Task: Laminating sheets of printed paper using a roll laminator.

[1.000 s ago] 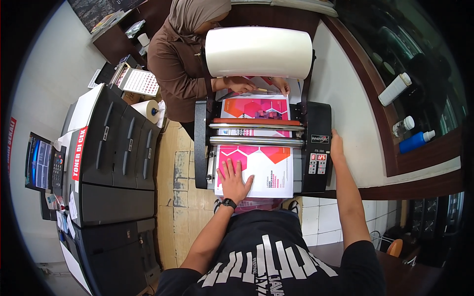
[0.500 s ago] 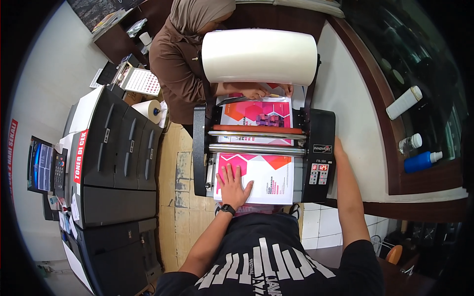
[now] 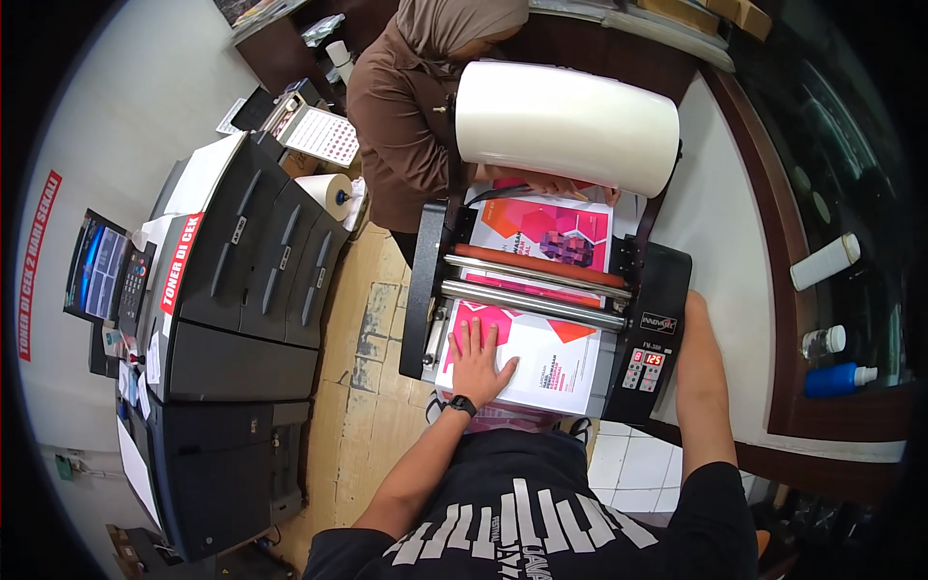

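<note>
My left hand [image 3: 477, 365] lies flat, fingers spread, on a printed sheet [image 3: 551, 382] in white, pink and orange. That sheet rests at the near side of a black roll laminator [image 3: 643, 333], its far edge up against the steel rollers [image 3: 532, 306]. Beyond the red roller [image 3: 541, 267] another printed sheet [image 3: 556, 232] of the same design comes out. My right forearm [image 3: 704, 387] reaches along the machine's right housing; the fingers of that hand are hidden behind it. Above the far side sits a large white film roll [image 3: 567, 128].
Across the machine, a co-worker in brown [image 3: 401, 116] has their hands [image 3: 556, 186] by the far sheet. A big dark printer [image 3: 242, 261] stands at left. On the right ledge are a white canister [image 3: 825, 262], a clear jar [image 3: 824, 342] and a blue bottle [image 3: 839, 380].
My view has turned, so the machine appears shifted right and tilted. My left hand stays flat on the near sheet, and my right arm remains beside the housing.
</note>
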`<state>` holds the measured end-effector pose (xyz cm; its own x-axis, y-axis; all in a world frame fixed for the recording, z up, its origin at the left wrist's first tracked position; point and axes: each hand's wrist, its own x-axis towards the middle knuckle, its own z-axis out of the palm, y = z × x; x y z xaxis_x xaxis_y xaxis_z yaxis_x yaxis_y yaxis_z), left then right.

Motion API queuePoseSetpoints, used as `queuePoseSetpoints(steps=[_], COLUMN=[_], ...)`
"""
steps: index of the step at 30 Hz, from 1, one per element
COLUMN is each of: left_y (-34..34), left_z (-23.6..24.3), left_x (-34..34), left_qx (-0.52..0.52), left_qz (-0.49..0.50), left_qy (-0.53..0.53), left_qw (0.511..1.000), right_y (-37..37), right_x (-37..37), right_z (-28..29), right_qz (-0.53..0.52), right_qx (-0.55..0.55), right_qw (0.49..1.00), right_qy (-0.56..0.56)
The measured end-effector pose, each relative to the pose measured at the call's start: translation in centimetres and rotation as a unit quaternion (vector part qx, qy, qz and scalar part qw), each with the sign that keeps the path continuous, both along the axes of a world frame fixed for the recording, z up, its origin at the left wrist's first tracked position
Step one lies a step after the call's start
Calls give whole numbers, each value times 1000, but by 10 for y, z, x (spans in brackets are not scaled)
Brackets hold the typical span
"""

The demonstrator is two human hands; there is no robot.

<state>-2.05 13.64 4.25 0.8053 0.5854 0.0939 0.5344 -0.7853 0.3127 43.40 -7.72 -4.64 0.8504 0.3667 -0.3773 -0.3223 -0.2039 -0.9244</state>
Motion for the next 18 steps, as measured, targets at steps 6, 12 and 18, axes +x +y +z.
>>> queuePoseSetpoints(steps=[6,12,18], left_y=[3,11,6], left_z=[-3,-5,-8], left_x=[3,4,-9], left_qx=[1,9,-4], left_qz=[1,-3,-42], left_qy=[-14,-14,-25], left_qw=[1000,1000,999], right_y=[-23,-82,-144], right_x=[-40,-140,-244], right_z=[12,7,2], right_qz=[-47,-106,-152], right_qx=[37,73,64], right_qw=[997,986,974], right_qy=[49,102,154])
